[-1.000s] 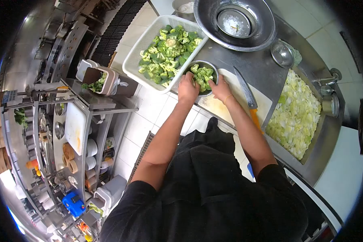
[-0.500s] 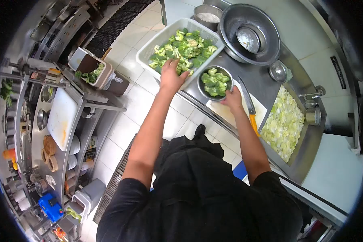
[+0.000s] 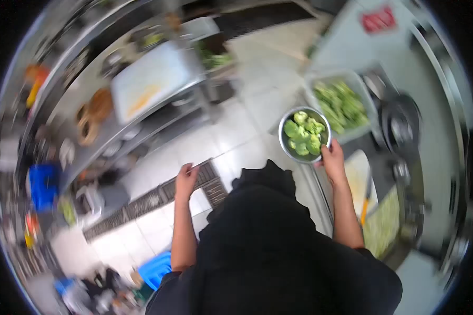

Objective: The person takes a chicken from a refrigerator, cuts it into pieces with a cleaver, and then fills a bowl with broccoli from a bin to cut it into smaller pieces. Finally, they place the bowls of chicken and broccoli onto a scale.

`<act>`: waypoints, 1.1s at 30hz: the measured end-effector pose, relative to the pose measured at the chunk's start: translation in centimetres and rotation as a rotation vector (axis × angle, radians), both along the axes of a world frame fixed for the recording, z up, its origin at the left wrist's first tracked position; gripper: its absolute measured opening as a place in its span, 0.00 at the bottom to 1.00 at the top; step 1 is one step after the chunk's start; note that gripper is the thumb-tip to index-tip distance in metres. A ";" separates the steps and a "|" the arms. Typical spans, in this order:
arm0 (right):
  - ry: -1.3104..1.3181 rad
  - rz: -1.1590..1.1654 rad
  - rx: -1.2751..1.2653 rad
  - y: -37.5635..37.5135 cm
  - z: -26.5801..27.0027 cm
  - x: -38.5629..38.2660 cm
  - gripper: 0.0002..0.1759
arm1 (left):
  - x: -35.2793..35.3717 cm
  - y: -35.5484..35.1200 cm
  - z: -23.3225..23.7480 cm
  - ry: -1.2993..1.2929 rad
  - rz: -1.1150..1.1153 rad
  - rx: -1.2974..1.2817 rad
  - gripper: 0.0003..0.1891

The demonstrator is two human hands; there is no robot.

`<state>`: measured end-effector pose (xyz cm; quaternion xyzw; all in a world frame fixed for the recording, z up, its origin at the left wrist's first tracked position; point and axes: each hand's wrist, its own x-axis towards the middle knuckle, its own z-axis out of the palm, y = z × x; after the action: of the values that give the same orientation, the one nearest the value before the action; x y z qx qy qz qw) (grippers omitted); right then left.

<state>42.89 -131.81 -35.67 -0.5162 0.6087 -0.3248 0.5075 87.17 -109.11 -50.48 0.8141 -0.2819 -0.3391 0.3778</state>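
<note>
Spreading across the middle of the blurred view, the pale tiled floor (image 3: 247,105) is the largest thing, with a dark floor grate (image 3: 142,202) running toward 8 o'clock. At 3 o'clock lies the steel table (image 3: 439,157), carrying a white basket (image 3: 352,136) of green broccoli pieces. Out at 10 o'clock is a metal rack (image 3: 194,100) with a white board (image 3: 152,79) on top. The steel bowl (image 3: 284,142) is off the table and hangs over the floor at about 2 o'clock from the view's centre, its mouth facing up and filled with broccoli florets (image 3: 304,134). Being round, it has no long axis to speak of. The right hand (image 3: 332,157) grips the bowl's rim from its 5 o'clock side, so this hand alone carries it. The left hand (image 3: 186,178) is well apart, at 8 o'clock from the bowl. It hangs above the grate, loosely open and empty as far as the blur lets one judge.
</note>
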 end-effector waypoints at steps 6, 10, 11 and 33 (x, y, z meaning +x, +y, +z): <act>0.007 0.550 0.080 -2.1 -1.4 16.7 0.10 | 2.6 6.1 2.2 -0.080 0.234 -0.089 0.26; -0.068 0.864 0.086 -0.9 -1.5 31.4 0.06 | 6.0 12.7 -2.2 0.155 0.468 -0.262 0.23; -0.014 0.879 0.147 0.3 -0.5 33.7 0.06 | 5.4 15.7 -3.1 0.231 0.538 -0.104 0.23; -0.061 2.027 0.188 43.9 -2.8 95.5 0.10 | -0.3 42.8 -16.1 0.785 1.521 0.290 0.15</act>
<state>138.39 -87.92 -38.51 -0.7385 -0.1055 0.2941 0.5975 86.92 -66.35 -66.59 0.6456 0.5358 -0.2833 0.4645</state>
